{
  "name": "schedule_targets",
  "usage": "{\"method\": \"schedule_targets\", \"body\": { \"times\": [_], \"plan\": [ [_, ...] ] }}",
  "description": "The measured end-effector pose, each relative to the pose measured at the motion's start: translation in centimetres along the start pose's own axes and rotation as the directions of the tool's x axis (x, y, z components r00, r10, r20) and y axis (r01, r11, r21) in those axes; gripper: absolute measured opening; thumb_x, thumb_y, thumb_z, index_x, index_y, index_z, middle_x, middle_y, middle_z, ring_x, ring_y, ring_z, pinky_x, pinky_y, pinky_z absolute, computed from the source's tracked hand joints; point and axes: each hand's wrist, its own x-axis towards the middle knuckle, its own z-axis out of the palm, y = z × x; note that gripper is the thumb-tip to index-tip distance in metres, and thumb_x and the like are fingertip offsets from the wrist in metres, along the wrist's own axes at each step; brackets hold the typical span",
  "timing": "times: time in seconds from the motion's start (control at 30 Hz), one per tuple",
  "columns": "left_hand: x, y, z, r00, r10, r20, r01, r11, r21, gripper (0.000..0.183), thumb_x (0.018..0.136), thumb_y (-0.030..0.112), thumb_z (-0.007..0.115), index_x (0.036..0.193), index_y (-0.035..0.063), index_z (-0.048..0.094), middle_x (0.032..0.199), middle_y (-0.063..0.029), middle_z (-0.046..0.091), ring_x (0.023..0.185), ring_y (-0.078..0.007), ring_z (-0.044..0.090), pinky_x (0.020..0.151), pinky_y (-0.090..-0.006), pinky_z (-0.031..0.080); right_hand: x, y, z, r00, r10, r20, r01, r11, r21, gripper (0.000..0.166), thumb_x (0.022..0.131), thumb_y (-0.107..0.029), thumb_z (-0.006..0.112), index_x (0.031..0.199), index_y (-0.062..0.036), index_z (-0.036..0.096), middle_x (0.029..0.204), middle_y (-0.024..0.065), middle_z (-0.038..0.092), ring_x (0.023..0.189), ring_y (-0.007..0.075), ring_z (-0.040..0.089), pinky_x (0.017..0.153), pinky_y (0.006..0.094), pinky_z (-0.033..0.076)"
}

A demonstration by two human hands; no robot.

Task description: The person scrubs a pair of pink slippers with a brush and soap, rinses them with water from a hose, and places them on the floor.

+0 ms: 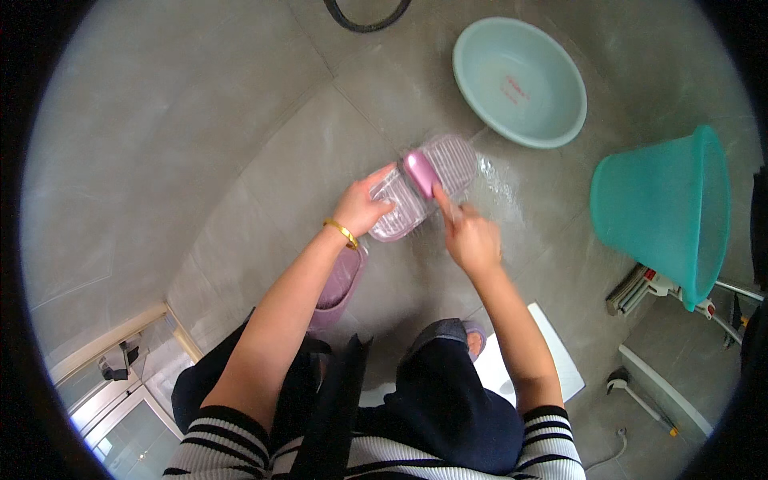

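A pink slipper (pixel 399 210) lies with its ridged sole facing up on the tiled floor, wet and streaked with suds. My left hand (pixel 360 207) grips it at the near end, thumb across the sole. A glossy pink scrubbing brush (pixel 422 173) rests on the middle of the sole, its bristles hidden. My right hand (pixel 474 237), slightly blurred, holds the brush, the index finger stretched along its near end. Below my left wrist, a second pink slipper (pixel 341 285) sits on the floor, partly hidden by my forearm.
A pale green basin (pixel 521 84) stands beyond the slipper. To the right are a teal bucket (pixel 651 210) and a mop head (pixel 630 289). Wet suds (pixel 501 183) streak the floor. A black hose-like loop (pixel 367 27) shows at the top, a white board (pixel 558 354) beside my right forearm.
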Motion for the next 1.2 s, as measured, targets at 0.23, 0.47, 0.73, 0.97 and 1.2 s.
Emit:
{"method": "schedule_targets", "body": {
  "times": [0.23, 0.47, 0.73, 0.97, 1.2],
  "plan": [
    [-0.4, 0.6, 0.3, 0.996, -0.076, 0.047, 0.080, 0.992, -0.096, 0.068, 0.076, -0.007, 0.061, 0.139, 0.0091, 0.041, 0.120, -0.0044, 0.059, 0.100, -0.0100, 0.056, 0.090, -0.0246, 0.045, 0.3, 0.3, 0.0, 0.997, 0.046, 0.060, -0.046, 0.999, -0.004, 0.058, 0.085, -0.010, 0.052, 0.137, -0.0336, 0.042, 0.078, 0.0161, 0.060, 0.063, 0.0352, 0.061, 0.056, 0.0450, 0.051],
    [0.3, 0.6, -0.1, 0.997, -0.070, 0.009, 0.067, 0.978, 0.198, 0.070, 0.076, -0.006, 0.062, 0.139, 0.0135, 0.042, 0.116, -0.0041, 0.061, 0.098, -0.0090, 0.056, 0.088, -0.0256, 0.046, 0.4, 2.0, 0.5, 0.984, 0.100, 0.149, -0.092, 0.994, -0.061, 0.060, 0.083, -0.011, 0.053, 0.137, -0.0334, 0.040, 0.083, 0.0157, 0.063, 0.065, 0.0356, 0.064, 0.060, 0.0462, 0.053],
    [-0.1, 1.4, 0.1, 0.995, -0.095, 0.014, 0.092, 0.984, 0.152, 0.067, 0.075, -0.002, 0.063, 0.137, 0.0146, 0.045, 0.114, -0.0044, 0.063, 0.097, -0.0092, 0.057, 0.087, -0.0257, 0.046, 0.8, 1.7, 0.0, 1.000, 0.024, -0.019, -0.025, 0.999, -0.037, 0.066, 0.082, -0.009, 0.053, 0.141, -0.0352, 0.035, 0.086, 0.0184, 0.063, 0.067, 0.0355, 0.065, 0.060, 0.0458, 0.053],
    [0.0, 1.6, 0.2, 0.998, -0.059, -0.011, 0.059, 0.933, 0.356, 0.067, 0.073, 0.015, 0.063, 0.137, 0.0229, 0.045, 0.108, -0.0155, 0.065, 0.093, -0.0278, 0.064, 0.084, -0.0342, 0.048, 0.6, 2.2, -0.4, 0.984, 0.080, 0.157, -0.066, 0.993, -0.095, 0.066, 0.082, -0.010, 0.054, 0.141, -0.0340, 0.035, 0.079, 0.0167, 0.062, 0.066, 0.0338, 0.064, 0.060, 0.0448, 0.053],
    [0.2, 1.0, 0.0, 0.998, -0.054, -0.027, 0.060, 0.911, 0.409, 0.070, 0.070, 0.016, 0.062, 0.137, 0.0259, 0.044, 0.109, -0.0169, 0.064, 0.095, -0.0308, 0.063, 0.086, -0.0366, 0.048, 0.9, 2.9, -0.3, 0.996, 0.072, 0.056, -0.066, 0.994, -0.092, 0.056, 0.086, -0.012, 0.052, 0.137, -0.0324, 0.041, 0.078, 0.0175, 0.061, 0.066, 0.0352, 0.063, 0.060, 0.0471, 0.052]
  ]
}}
